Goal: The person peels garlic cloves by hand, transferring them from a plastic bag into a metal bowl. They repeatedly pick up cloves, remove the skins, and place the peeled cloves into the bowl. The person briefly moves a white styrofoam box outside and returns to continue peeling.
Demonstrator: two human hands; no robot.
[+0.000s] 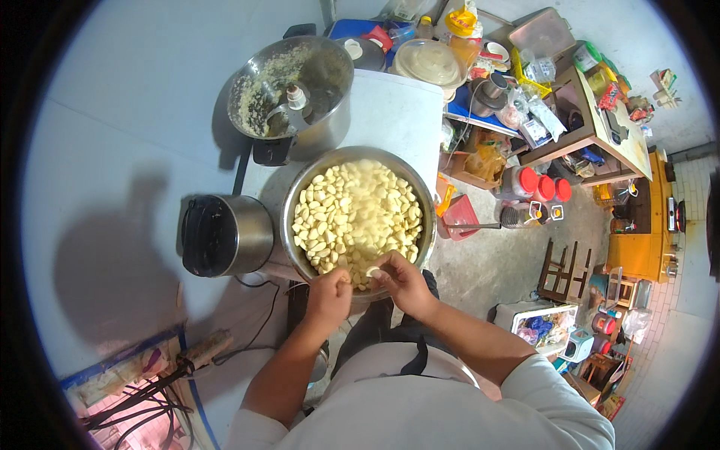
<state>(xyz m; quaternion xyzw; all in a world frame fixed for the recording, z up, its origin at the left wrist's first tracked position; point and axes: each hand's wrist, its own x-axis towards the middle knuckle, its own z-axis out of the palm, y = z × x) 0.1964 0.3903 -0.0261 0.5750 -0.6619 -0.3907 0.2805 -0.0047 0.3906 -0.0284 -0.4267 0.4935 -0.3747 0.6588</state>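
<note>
A large round metal bowl [428, 211] full of peeled garlic cloves [323, 225] stands at the near end of a white table. Over its near rim, my right hand [406, 286] pinches one pale garlic clove [372, 271] between thumb and fingers. My left hand [332, 295] is at the rim just left of it, its fingers curled; whether anything is inside them is hidden. A steel food-processor bowl [332, 121] with a blade on its hub and minced residue on its wall stands beyond. Left of the garlic bowl is a steel motor base or pot [253, 236] with a black top.
The white tabletop [394, 107] reaches back to a cluttered blue-topped table. On the floor at right are a pink bin [462, 216], red-lidded jars [527, 181] and a wooden stool [565, 273]. Black cables [152, 394] run at lower left.
</note>
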